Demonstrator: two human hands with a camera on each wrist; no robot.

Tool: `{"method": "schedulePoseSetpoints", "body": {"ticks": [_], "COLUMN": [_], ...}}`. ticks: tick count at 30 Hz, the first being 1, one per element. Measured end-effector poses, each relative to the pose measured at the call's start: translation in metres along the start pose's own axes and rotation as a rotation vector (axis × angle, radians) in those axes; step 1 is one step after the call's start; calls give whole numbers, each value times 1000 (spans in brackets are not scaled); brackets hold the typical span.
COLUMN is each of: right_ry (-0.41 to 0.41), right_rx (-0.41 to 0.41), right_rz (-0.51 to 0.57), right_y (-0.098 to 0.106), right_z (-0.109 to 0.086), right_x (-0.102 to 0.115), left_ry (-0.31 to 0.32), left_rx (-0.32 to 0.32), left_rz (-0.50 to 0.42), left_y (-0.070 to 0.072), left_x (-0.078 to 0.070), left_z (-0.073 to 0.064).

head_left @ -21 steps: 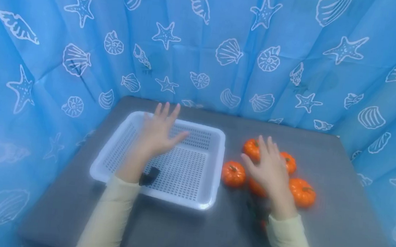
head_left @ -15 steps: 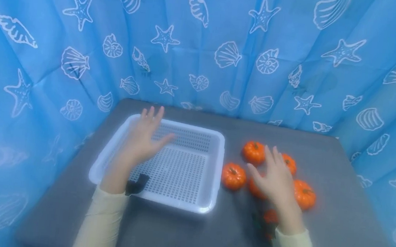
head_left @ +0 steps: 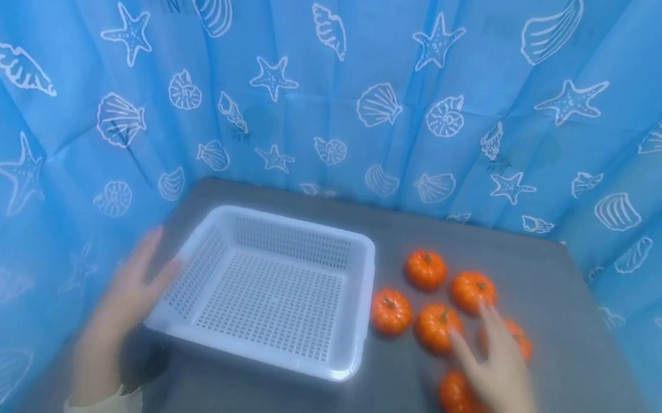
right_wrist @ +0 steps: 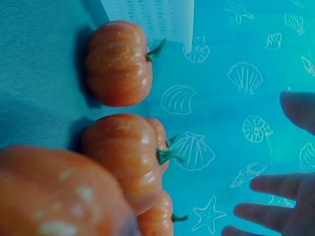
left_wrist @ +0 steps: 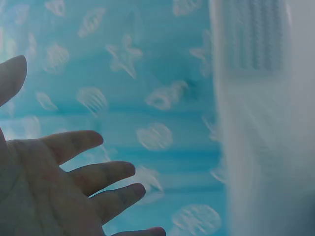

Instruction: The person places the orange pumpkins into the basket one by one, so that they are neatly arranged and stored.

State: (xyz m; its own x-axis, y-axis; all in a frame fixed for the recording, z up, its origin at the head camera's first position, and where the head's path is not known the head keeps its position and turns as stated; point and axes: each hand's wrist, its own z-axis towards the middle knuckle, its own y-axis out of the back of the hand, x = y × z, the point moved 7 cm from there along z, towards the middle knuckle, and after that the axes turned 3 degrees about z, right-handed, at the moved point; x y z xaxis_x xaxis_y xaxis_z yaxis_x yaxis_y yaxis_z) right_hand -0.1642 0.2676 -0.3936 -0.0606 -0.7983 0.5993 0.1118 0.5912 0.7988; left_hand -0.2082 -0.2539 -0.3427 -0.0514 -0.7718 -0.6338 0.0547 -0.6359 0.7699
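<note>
1. Head view: a dark grey worktop (head_left: 251,411) stands before me, with a white plastic basket (head_left: 273,307), its walls and floor perforated, on the person's left side.
2. Small orange pumpkins (head_left: 437,328) with green stems sit just to the right of that basket, at least six of them, bunched near one another. One pumpkin (head_left: 390,312) lies closest to the basket's wall.
3. The right hand (head_left: 501,369) hangs among the pumpkins, fingers loosely extended and gripping nothing; it partly hides one pumpkin (head_left: 520,341) at the outer side. From overhead I can't tell whether it touches any, but the right wrist view shows its visible fingers apart from them.
4. The left hand (head_left: 127,300), blurred, is at the basket's left side, fingers spread and gripping nothing. Its left wrist view shows a gap between the fingertips and the basket's wall. A pale sleeve (head_left: 108,408) ends at that wrist.
5. Behind it all hangs a blue curtain (head_left: 344,68) printed with white starfish and seashells.
6. As for writing, faint dark lettering (head_left: 174,2) sits high on the curtain: "IN" is readable, the rest too pale.
</note>
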Motion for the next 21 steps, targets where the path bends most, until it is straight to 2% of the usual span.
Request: {"method": "schedulePoseSetpoints", "body": {"ticks": [5, 8, 11, 13, 18, 21], "right_ry": [8, -22, -68, -82, -69, -123], "right_rx": [-14, 7, 9, -16, -81, -10], "right_rz": [9, 22, 55, 75, 111, 112], "right_y": [-4, -8, -12, -13, -18, -25], "right_z": [-8, -13, -18, -21, -29, -30], "right_x": [-8, -14, -24, -31, -48, -59], "left_ry": [44, 64, 90, 100, 119, 114], "left_rx": [-3, 7, 32, 45, 72, 75], "left_rz": [13, 10, -30, -80, -276, -363], "left_y": [-3, -7, -11, -15, -28, -35], "left_x": [38, 53, 66, 75, 93, 99], "left_z": [0, 4, 7, 9, 13, 16]}}
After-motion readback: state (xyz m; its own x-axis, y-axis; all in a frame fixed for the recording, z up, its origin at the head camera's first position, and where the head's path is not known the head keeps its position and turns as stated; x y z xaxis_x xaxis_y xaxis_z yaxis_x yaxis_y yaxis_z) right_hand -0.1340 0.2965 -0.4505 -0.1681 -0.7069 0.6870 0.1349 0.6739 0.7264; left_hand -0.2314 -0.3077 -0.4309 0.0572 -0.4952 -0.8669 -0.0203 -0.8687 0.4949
